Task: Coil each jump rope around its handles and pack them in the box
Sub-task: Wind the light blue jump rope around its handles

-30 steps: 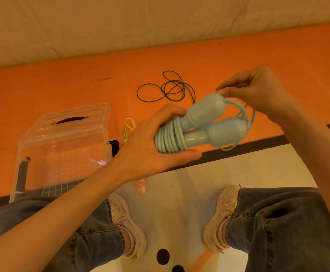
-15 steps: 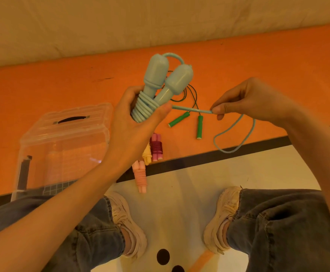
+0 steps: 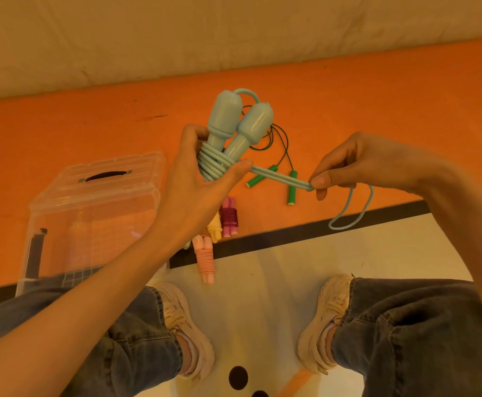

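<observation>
My left hand [image 3: 196, 190] grips the two light blue jump rope handles [image 3: 238, 124], held upright with several turns of blue cord wound round their lower ends. My right hand [image 3: 357, 164] pinches the doubled blue cord [image 3: 279, 177] and holds it taut to the right; a loose loop [image 3: 351, 213] hangs below that hand. On the orange mat lie a green-handled rope [image 3: 291, 187] uncoiled, and coiled bundles: magenta [image 3: 229, 217], yellow [image 3: 215, 227], and pink [image 3: 205, 260]. The clear plastic box [image 3: 96, 196] stands at the left.
My two knees in jeans and pale shoes [image 3: 185, 330] fill the lower frame on a white mat. A black stripe [image 3: 305, 233] divides the orange mat from the white one. A beige wall [image 3: 234, 32] runs behind.
My left hand turned the blue handles from lying sideways to upright. My right hand moved away to the right, drawing the doubled cord out taut.
</observation>
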Action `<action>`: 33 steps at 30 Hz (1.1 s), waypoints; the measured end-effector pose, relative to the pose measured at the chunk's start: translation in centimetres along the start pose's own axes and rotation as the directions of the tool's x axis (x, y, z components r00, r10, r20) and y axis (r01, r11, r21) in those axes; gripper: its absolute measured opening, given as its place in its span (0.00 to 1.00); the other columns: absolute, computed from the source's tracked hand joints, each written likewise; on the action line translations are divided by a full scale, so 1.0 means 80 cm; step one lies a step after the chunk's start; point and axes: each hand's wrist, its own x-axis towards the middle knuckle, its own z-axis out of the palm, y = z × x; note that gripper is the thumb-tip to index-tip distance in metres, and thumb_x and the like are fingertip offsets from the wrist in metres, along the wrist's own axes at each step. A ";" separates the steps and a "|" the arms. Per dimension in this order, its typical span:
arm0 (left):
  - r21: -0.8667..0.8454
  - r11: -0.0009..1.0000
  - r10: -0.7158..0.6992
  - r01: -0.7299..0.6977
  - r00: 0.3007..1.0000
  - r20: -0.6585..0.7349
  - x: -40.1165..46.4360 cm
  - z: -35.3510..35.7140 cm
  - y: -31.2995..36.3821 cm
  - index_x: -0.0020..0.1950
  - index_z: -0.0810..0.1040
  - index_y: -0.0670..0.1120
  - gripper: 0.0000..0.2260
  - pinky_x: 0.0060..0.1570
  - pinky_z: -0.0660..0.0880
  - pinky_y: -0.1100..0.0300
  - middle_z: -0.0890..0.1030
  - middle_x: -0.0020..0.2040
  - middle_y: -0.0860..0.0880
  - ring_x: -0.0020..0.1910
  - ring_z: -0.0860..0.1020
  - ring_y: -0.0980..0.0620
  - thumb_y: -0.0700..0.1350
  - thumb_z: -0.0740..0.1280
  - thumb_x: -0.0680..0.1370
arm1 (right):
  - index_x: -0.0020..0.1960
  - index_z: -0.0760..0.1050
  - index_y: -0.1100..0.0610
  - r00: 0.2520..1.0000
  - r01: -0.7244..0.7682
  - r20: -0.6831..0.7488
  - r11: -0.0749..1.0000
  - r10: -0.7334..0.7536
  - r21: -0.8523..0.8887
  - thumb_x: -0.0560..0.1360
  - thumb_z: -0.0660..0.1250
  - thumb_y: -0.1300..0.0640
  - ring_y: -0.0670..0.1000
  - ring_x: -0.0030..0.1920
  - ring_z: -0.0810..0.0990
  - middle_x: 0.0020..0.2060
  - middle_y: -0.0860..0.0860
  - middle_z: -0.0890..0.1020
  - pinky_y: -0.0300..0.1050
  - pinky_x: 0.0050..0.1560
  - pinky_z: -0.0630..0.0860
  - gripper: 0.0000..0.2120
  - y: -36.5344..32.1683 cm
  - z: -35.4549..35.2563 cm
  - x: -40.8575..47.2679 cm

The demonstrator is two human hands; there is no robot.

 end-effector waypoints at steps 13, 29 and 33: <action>0.040 0.998 -0.050 0.051 0.998 -0.033 0.014 -0.012 -0.014 0.58 0.71 0.46 0.20 0.37 0.73 0.64 0.79 0.49 0.42 0.42 0.77 0.52 0.50 0.74 0.72 | 0.42 0.86 0.53 0.993 -0.030 0.113 0.996 0.020 0.085 0.68 0.72 0.54 0.54 0.45 0.84 0.39 0.54 0.86 0.28 0.47 0.74 0.06 0.012 -0.010 -0.009; 0.699 0.691 0.056 -0.187 0.977 0.205 0.008 -0.011 -0.013 0.55 0.70 0.51 0.30 0.28 0.58 0.62 0.68 0.38 0.58 0.35 0.67 0.56 0.70 0.69 0.64 | 0.43 0.86 0.49 0.951 0.087 0.274 0.972 -0.146 0.219 0.63 0.75 0.40 0.50 0.42 0.84 0.36 0.55 0.85 0.35 0.49 0.76 0.16 0.006 -0.010 -0.012; 0.771 0.584 0.188 -0.254 0.966 0.176 0.005 -0.007 -0.014 0.57 0.73 0.47 0.24 0.31 0.61 0.58 0.77 0.45 0.51 0.38 0.76 0.47 0.64 0.65 0.71 | 0.45 0.86 0.53 0.941 0.104 0.291 0.964 -0.175 0.244 0.63 0.76 0.43 0.49 0.39 0.84 0.36 0.56 0.85 0.35 0.46 0.77 0.16 0.000 -0.007 -0.011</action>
